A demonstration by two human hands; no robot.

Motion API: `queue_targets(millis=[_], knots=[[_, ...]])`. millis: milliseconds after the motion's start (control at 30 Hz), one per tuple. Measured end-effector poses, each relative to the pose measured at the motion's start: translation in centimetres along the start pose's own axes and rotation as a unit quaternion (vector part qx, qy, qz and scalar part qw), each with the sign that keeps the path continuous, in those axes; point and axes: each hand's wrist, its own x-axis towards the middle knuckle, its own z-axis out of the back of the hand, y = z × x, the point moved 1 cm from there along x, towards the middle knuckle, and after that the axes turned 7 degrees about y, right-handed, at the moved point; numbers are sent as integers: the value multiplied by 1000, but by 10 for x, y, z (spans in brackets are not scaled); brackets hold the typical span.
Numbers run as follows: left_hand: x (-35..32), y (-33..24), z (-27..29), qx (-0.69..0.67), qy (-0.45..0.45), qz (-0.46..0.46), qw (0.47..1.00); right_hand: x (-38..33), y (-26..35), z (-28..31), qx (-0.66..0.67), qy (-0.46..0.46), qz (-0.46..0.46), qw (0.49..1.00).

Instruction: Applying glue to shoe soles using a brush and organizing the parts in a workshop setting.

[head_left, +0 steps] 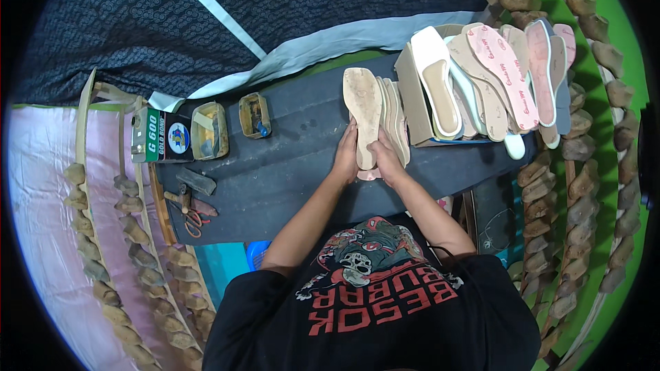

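Note:
A beige insole (362, 93) with a worn, speckled face lies over the dark table, its narrow heel end toward me. My left hand (346, 154) grips its left edge near the heel. From the other side my right hand (386, 159) closes on the heel end, thumb on top. More beige insoles (394, 113) fan out in a stack just under and to the right of it. A pinkish insole end (369, 175) sticks out below my fingers. How many layers each hand holds is hidden.
Right of my hands, a cardboard box (410, 99) overflows with white, pink and beige insoles (491, 62). Leftward on the table (289, 172) stand a green-and-black tin (161, 154) and two yellowish tubs (210, 130). Red-handled scissors (194, 223) lie near its left edge. Racks of wooden shoe lasts (577, 185) flank both sides.

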Motion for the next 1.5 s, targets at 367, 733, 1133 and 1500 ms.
queue_targets(millis=[367, 733, 1133, 1500], knots=[[-38, -51, 8, 37, -4, -41, 998, 24, 4, -32, -24, 169, 33, 985], [-80, -53, 60, -35, 60, 23, 997, 51, 14, -69, -2, 142, 14, 990], [-59, -105, 94, -86, 127, 118, 981, 16, -2, -103, -317, 58, 167, 932], [-61, -56, 50, -255, 168, 105, 946, 43, -22, -51, 167, -41, -71, 983]])
